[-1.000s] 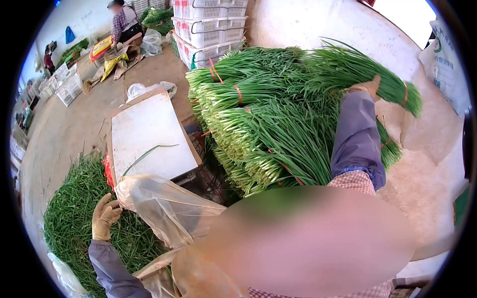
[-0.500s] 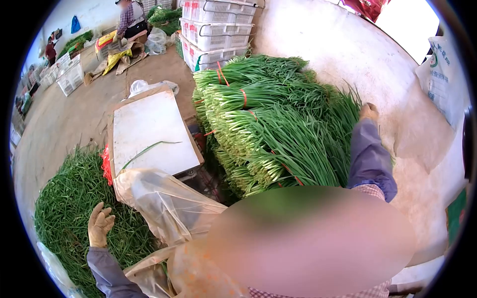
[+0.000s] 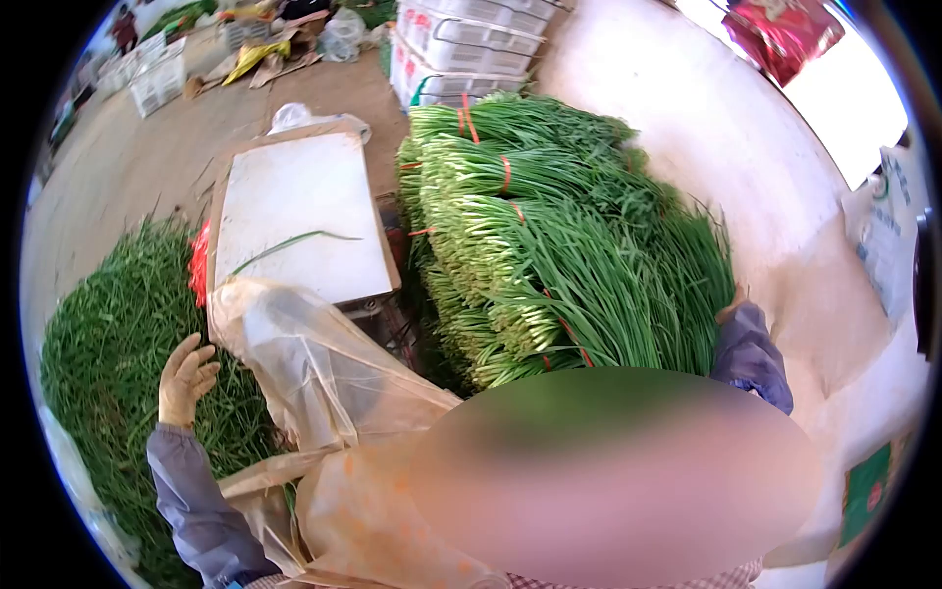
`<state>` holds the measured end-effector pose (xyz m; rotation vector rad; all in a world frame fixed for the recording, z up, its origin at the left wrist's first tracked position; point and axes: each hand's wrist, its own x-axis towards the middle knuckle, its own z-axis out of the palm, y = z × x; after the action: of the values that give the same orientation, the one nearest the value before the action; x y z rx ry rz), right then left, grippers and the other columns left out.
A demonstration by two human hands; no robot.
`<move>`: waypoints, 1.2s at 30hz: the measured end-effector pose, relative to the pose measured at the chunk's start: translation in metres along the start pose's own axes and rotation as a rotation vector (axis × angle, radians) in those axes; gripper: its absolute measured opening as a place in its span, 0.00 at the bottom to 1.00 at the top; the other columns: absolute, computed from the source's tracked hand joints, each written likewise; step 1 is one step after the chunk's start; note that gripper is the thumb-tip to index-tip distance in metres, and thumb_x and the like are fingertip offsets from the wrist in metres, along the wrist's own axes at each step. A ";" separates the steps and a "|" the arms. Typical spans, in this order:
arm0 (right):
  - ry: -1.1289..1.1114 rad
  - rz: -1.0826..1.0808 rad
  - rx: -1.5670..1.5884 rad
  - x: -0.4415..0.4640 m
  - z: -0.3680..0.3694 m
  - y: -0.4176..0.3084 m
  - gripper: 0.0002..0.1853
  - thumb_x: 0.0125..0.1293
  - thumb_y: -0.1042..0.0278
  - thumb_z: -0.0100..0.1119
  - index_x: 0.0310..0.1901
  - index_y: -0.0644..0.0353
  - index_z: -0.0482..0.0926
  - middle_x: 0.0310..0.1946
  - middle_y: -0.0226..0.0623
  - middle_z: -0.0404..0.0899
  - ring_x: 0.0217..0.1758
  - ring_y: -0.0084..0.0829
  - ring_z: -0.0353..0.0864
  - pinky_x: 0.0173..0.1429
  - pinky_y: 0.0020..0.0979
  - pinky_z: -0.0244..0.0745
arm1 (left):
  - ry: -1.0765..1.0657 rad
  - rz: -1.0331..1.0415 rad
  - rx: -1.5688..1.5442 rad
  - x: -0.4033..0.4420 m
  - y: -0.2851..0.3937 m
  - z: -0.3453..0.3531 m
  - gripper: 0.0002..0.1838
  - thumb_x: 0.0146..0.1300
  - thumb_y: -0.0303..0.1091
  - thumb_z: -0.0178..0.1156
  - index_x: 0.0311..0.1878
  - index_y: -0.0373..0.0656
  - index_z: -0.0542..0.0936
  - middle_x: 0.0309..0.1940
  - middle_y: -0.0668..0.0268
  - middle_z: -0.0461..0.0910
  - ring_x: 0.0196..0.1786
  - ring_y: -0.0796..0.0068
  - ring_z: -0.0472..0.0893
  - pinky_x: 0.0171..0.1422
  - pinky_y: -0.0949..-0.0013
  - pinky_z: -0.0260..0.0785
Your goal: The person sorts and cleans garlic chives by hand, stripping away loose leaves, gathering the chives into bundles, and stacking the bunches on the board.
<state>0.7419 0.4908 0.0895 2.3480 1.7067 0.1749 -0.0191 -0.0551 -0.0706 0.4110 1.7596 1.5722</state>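
Observation:
My left hand (image 3: 186, 381), in a pale glove, is raised with its fingers spread and nothing in it. Below it lies a heap of loose green leaves (image 3: 128, 393). My right hand (image 3: 731, 302) is at the leafy ends of a stack of garlic chive bundles (image 3: 579, 245) on my right. Leaves and my sleeve hide most of its fingers, so their grip does not show. Orange-red ties bind the bundles, pale stems facing left. Cloudy plastic sheeting (image 3: 324, 363) covers my lap. A blurred patch hides the area nearest me.
A white board (image 3: 299, 216) with one long leaf on it stands between heap and stack. White plastic crates (image 3: 466, 49) are piled behind the chives. A pale wall or sheet (image 3: 667, 108) borders the right side. More crates (image 3: 157, 79) stand far left.
My right hand has come nearer to me along the leaf ends. My left hand has risen slightly, fingers still apart. The view has tilted down, and the person at the back is mostly out of it.

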 end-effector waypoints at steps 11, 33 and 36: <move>0.231 -1.074 0.143 -0.055 -0.065 -0.165 0.35 0.59 0.65 0.62 0.67 0.66 0.63 0.60 0.49 0.73 0.63 0.39 0.73 0.67 0.37 0.66 | 0.175 -0.023 -0.125 -0.062 -0.032 -0.038 0.28 0.68 0.44 0.58 0.68 0.45 0.68 0.56 0.60 0.79 0.53 0.66 0.80 0.60 0.61 0.69; 0.337 -1.991 -0.483 -0.580 0.022 -0.906 0.12 0.60 0.60 0.62 0.43 0.54 0.84 0.41 0.45 0.84 0.46 0.43 0.84 0.52 0.39 0.77 | 0.713 -0.158 -0.267 -0.210 -0.039 -0.014 0.40 0.59 0.47 0.69 0.69 0.36 0.66 0.56 0.54 0.77 0.58 0.66 0.76 0.64 0.66 0.68; 0.059 -1.986 -0.168 -0.562 0.030 -0.915 0.12 0.60 0.62 0.63 0.43 0.58 0.85 0.38 0.42 0.86 0.42 0.40 0.84 0.50 0.38 0.76 | 0.654 -0.221 -0.197 -0.209 -0.041 -0.012 0.40 0.60 0.49 0.68 0.69 0.37 0.66 0.57 0.54 0.76 0.60 0.64 0.75 0.64 0.63 0.69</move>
<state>-0.2699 0.2228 -0.1513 -0.1774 2.8240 -0.0116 0.1247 -0.2111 -0.0460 -0.4333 1.9955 1.8127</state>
